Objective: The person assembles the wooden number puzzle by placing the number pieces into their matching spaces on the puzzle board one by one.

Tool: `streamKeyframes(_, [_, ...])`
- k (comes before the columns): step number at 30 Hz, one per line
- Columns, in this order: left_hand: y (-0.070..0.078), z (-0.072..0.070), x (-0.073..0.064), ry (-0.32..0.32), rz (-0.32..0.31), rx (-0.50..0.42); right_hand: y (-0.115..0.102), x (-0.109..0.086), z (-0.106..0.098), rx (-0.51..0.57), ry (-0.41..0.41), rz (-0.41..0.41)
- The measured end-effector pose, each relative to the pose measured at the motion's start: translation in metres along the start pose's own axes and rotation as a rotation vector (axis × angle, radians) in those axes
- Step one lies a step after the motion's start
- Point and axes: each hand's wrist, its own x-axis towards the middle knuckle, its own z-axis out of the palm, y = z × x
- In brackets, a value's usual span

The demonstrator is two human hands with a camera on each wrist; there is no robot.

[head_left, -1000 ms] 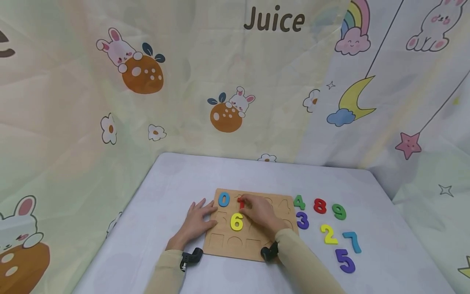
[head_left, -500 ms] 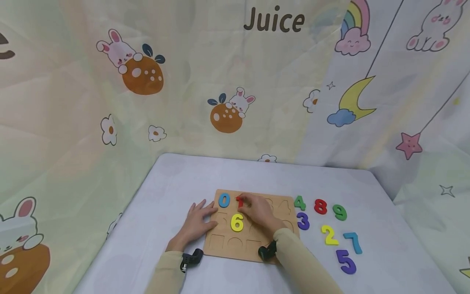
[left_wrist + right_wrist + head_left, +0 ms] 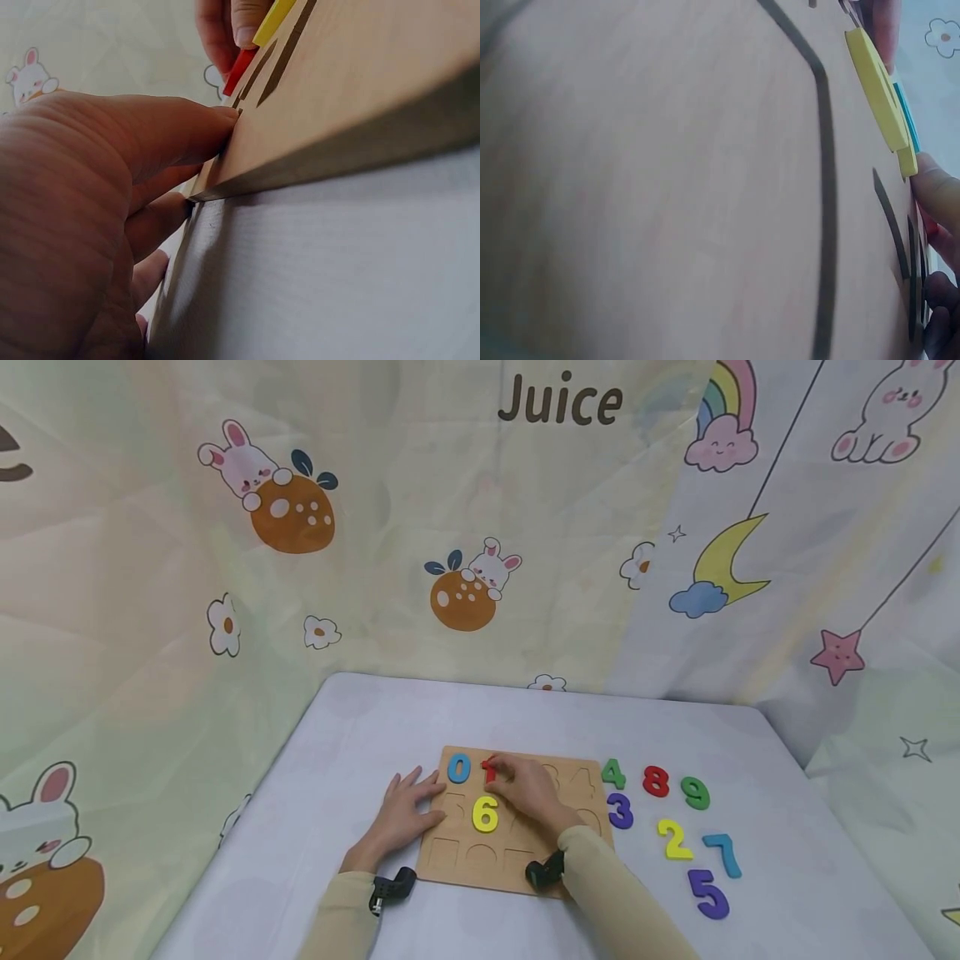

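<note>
On the white table lies a wooden number-puzzle board [image 3: 480,878]. My left hand [image 3: 401,817] is at its left side, fingers spread; in the left wrist view its thumb rests on the board's top and fingertips touch the edge. My right hand [image 3: 527,789] pinches a red number 1 [image 3: 489,767] over the top row. Left of it sits a blue number 0 [image 3: 452,768] on the board. A yellow number 6 [image 3: 477,815] lies just below the red one. My right fingers partly hide the red 1, so I cannot tell whether it is seated.
Beside the board, on the right, loose numbers lie on the table: green 4 [image 3: 616,779], red 8 [image 3: 656,781], green 9 [image 3: 702,796], purple 3 [image 3: 625,811], yellow 2 [image 3: 677,853], blue 7 [image 3: 729,853] and purple 5 [image 3: 721,897]. A printed curtain [image 3: 375,527] hangs behind.
The red number 1 has shifted slightly left with my right hand. My left hand stays at the board's edge.
</note>
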Motion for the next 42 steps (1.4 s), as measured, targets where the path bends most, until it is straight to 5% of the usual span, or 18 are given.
streamKeyframes(14, [0.003,0.001,0.001,-0.003,0.005,0.005,0.003,-0.003,0.002,-0.023,0.018,0.009])
streamKeyframes(31, [0.005,-0.002,-0.001,0.005,0.011,0.003,0.003,-0.019,-0.013,0.183,0.015,0.003])
streamKeyframes(42, [0.003,-0.002,0.000,0.000,-0.002,0.004,0.018,-0.035,-0.022,0.205,0.080,0.107])
